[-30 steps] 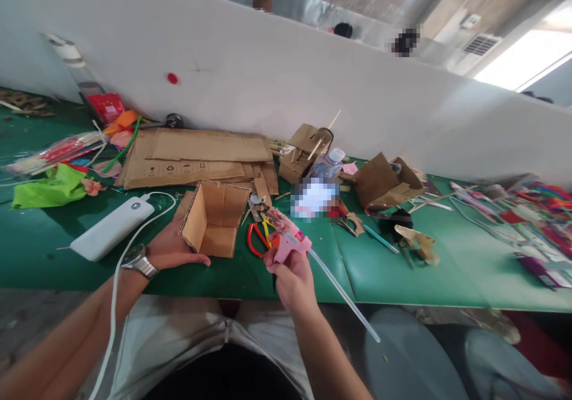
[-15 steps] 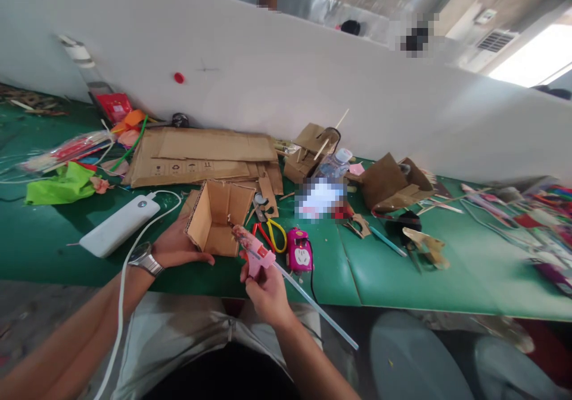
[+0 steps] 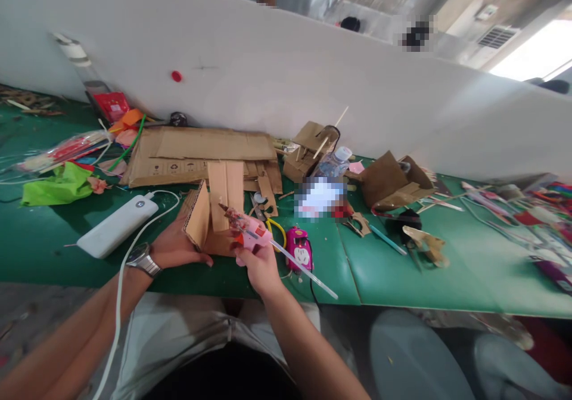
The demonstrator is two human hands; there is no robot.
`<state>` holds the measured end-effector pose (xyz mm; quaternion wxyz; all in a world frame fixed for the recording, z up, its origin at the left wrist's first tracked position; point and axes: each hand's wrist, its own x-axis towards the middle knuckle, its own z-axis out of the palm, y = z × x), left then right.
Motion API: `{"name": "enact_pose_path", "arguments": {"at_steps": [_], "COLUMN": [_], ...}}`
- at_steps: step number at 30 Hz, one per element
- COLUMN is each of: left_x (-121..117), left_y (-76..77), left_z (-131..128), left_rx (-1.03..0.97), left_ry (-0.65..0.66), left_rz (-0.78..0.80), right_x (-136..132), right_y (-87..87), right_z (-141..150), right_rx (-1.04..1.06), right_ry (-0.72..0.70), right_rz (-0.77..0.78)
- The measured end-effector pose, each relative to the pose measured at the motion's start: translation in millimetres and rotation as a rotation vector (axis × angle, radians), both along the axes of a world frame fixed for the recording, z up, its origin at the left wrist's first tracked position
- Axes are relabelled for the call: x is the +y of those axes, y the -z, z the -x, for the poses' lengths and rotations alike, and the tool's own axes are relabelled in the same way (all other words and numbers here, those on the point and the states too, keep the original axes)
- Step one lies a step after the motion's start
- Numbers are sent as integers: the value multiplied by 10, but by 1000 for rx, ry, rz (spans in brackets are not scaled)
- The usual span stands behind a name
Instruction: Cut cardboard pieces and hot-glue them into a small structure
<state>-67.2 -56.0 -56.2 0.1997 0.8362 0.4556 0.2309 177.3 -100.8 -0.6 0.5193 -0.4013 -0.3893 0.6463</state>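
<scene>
My right hand (image 3: pixel 261 266) is wrapped round a pink hot glue gun (image 3: pixel 250 231), with a long clear glue stick (image 3: pixel 308 273) sticking out of its back. The gun's nozzle points up and left, in front of an upright cardboard panel (image 3: pixel 226 188); whether it touches the panel I cannot tell. My left hand (image 3: pixel 179 248) is closed on the left side of a folded cardboard piece (image 3: pixel 197 216), its thumb stretched along the front and its other fingers mostly hidden. The upright panel stands inside this piece, which rests low over the green table.
A white power bank (image 3: pixel 117 225) with a cable lies left. Flat cardboard sheets (image 3: pixel 179 158) lie behind. Yellow-handled pliers (image 3: pixel 277 233) and a magenta socket block (image 3: pixel 300 249) are right of the glue gun. A plastic bottle (image 3: pixel 334 163) and cardboard constructions (image 3: pixel 395 182) stand farther right.
The cardboard's back panel has shifted left and swung upright, away from its slanted position. My right hand has moved the glue gun slightly left and up. My left hand has barely moved.
</scene>
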Motion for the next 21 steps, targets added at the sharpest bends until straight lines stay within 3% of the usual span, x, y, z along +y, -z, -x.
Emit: {"name": "enact_pose_path", "arguments": {"at_steps": [4, 10, 14, 21], "left_x": [-19, -26, -27, -47], "left_y": [-57, -104, -106, -175], "left_z": [-3, -19, -11, -5], "left_rx": [1, 48, 99, -3], "left_ry": [-47, -18, -26, -40], "left_rz": [83, 125, 120, 126], "right_x": [113, 201, 267, 329], "right_y": [57, 192, 177, 96], "right_z": [69, 156, 197, 144], "right_rx": [14, 90, 67, 4], "right_ry": [3, -21, -15, 13], "right_rz": [75, 124, 126, 113]}}
